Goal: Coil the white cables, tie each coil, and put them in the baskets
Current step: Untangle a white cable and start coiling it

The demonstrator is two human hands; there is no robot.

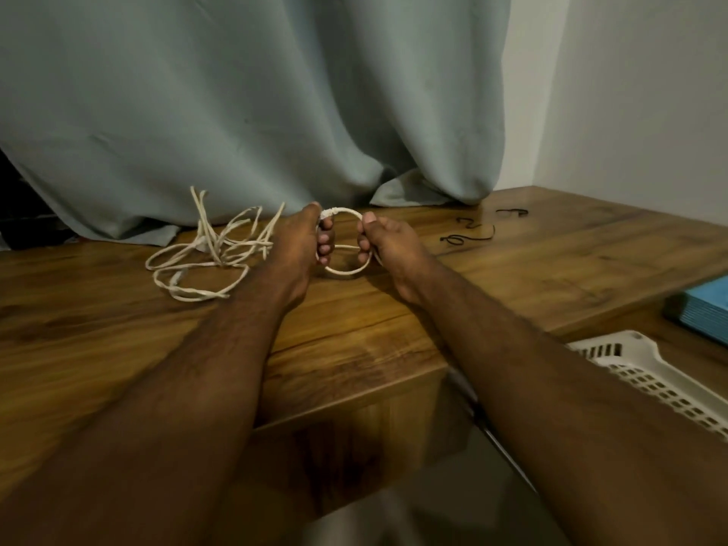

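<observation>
While both hands work above the wooden table (354, 329), 1 small coil (346, 269) of white cable is held between them as a round loop.

Item 1, coil: the left hand (299, 246) grips its left side, fingers curled through the loop, thumb up by a wrapped knot (333, 211) at the top. The right hand (384, 240) pinches the right side, thumb on top. A strand crosses the middle of the loop between the 2 hands; whether it is the free tail is not clear from this view.

Item 2, loose white cables (205, 250): a tangle lying on the table just left of the left hand, not yet coiled.

Item 3, white basket (646, 368): lattice-sided, at the lower right, well apart from the coil; only 1 is in view.

Item 4, black ties (468, 236): several thin twisted pieces on the table beyond the right hand.

Item 5, blue object (701, 305) at the right edge; grey curtain (252, 112) behind.

Handling note: the step looks to be securing the coil. Best done by keeping the turns stacked under the left fingers, drawing the binding snug at the knot with the right, and not letting go until the wrap holds by itself.

Markings: no brand, label or writing can be read anywhere.
</observation>
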